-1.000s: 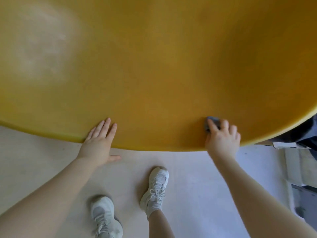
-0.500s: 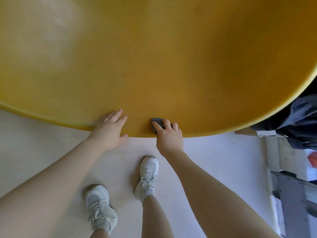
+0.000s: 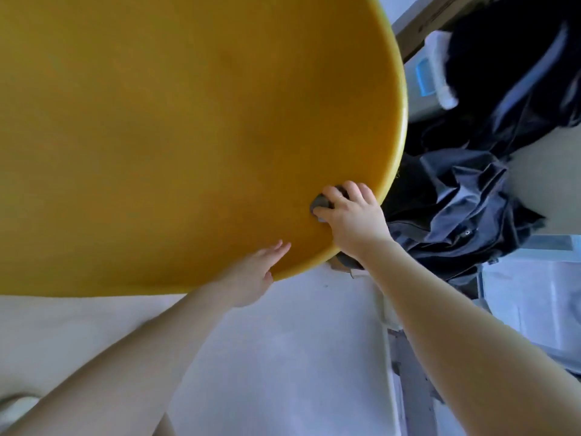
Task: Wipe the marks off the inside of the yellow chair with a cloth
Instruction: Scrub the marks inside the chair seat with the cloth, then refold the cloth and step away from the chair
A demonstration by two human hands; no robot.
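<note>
The yellow chair (image 3: 188,136) fills the upper left of the view as a broad, smooth, matte shell that curves down to a rounded rim. The right hand (image 3: 352,215) reaches over that rim near the shell's lower right edge, its fingers curled round a small grey cloth (image 3: 320,204) bunched into a wad and pressed against the inner yellow face just inside the rim. The cloth shows only as a soft dark lump between the fingertips and the thumb. The left hand (image 3: 251,275) lies just below and to the left of the right hand, well clear of the cloth, with straight fingers laid flat on the shell beside its lower rim and holding nothing. Both bare forearms rise from the bottom of the view. Below the chair lies a pale, smooth floor (image 3: 283,357). To the right of the rim a dark blue, crumpled garment (image 3: 456,209) with a slight sheen is heaped close beside the chair.
</note>
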